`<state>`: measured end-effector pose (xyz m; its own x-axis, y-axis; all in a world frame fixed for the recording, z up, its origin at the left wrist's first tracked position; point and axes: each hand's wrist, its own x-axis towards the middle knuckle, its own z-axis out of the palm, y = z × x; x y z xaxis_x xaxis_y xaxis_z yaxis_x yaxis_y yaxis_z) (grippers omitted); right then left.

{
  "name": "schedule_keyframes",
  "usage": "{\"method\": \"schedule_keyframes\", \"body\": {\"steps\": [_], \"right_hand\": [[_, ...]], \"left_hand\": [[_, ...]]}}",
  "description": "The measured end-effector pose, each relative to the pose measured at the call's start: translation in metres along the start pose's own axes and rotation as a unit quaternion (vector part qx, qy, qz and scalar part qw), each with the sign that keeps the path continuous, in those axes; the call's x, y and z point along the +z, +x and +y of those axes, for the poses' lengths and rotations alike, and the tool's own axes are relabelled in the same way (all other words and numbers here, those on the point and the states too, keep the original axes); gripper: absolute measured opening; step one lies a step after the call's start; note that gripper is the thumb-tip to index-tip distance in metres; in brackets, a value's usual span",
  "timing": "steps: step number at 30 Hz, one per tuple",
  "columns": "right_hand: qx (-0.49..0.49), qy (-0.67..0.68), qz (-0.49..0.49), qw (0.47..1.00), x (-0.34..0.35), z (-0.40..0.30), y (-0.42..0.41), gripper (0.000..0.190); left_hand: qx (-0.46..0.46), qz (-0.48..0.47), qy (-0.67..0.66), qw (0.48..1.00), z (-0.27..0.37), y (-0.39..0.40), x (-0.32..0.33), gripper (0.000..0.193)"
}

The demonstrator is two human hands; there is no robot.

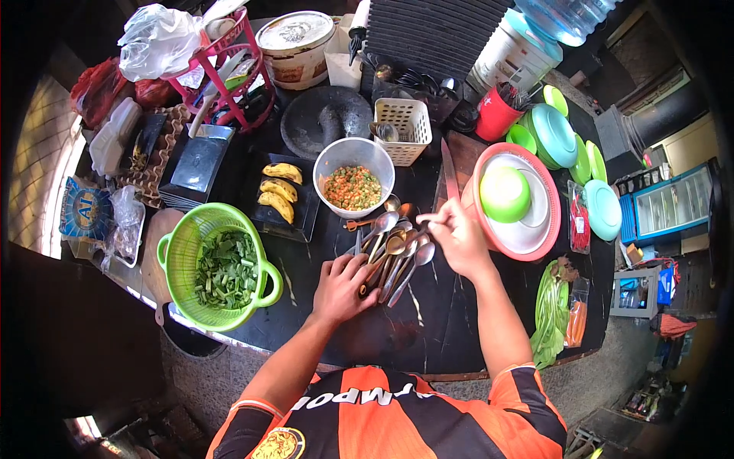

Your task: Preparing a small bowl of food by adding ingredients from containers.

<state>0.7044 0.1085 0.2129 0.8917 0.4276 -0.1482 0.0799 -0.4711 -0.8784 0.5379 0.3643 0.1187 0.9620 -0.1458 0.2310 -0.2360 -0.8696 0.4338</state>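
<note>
A loose pile of metal spoons (395,249) lies on the black marbled tabletop in front of me. My left hand (342,290) is curled over handles at the pile's left side, with its thumb towards me. Part of the pile is hidden beneath those fingers. My right hand (457,234) is at the pile's upper right, thumb and forefinger close together by a spoon; whether they pinch it is unclear. Just beyond the spoons stands a white tub (354,178) of diced orange and green vegetables. A knife (450,169) with a reddish part lies behind my right hand.
On the left are a green colander (218,321) of chopped greens and a black tray (307,221) with bananas. A pink basin (551,229) holds a green bowl (504,194) at right. Behind stand a stone mortar (298,123) and a perforated basket (404,154). Leafy greens (547,318) lie near the right edge.
</note>
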Motion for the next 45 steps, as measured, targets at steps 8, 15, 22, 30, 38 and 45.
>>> {"method": "schedule_keyframes", "body": {"steps": [8,15,22,30,38,45], "right_hand": [[-0.192,0.221,0.121,0.949,-0.036,-0.087,0.060,0.041],[-0.313,0.210,0.136,0.916,-0.048,-0.136,0.134,0.044],[-0.255,0.096,0.095,0.958,-0.015,-0.095,0.182,0.051],[-0.267,-0.204,0.117,0.935,-0.001,-0.061,0.194,0.050],[-0.213,-0.241,0.069,0.945,0.004,-0.043,0.194,0.044],[-0.169,-0.195,0.066,0.964,-0.001,-0.041,0.190,0.040]], "left_hand": [[-0.008,0.001,-0.012,1.000,-0.001,-0.001,0.001,0.060],[-0.009,-0.002,-0.010,1.000,0.000,-0.001,0.003,0.060],[-0.010,-0.003,-0.014,1.000,-0.001,-0.001,0.002,0.059],[-0.012,-0.005,-0.015,1.000,-0.002,-0.001,0.003,0.058],[-0.013,-0.005,-0.014,1.000,-0.003,-0.002,0.003,0.060],[-0.012,-0.012,-0.011,1.000,-0.001,0.000,0.004,0.060]]}}
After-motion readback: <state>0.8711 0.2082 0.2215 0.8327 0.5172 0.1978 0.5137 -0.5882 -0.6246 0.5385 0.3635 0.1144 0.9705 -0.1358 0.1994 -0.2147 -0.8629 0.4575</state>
